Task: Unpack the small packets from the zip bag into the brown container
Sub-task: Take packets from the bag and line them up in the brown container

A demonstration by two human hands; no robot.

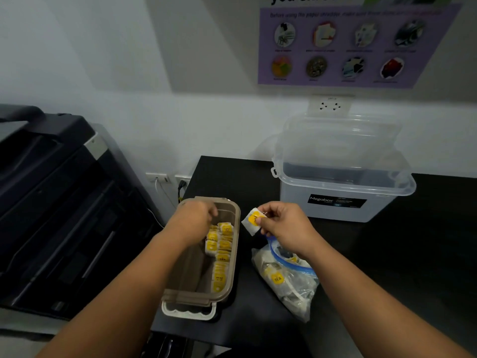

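Observation:
The brown container (228, 285) stands on the black table with a row of several yellow-labelled packets (219, 254) along its right side. My left hand (192, 218) reaches down into its far end with fingers curled; what it holds is hidden. Just right of the container, above the table, my right hand (282, 226) pinches one small white packet with a yellow label (252, 220). Below that hand lies the clear zip bag (286, 277) with a blue seal, open at the top, with more packets inside.
A clear plastic storage box (343, 187) with its lid propped behind stands at the back right of the black table (387, 254). A large dark printer (59, 202) fills the left. Wall sockets and a cable sit behind the table's left corner.

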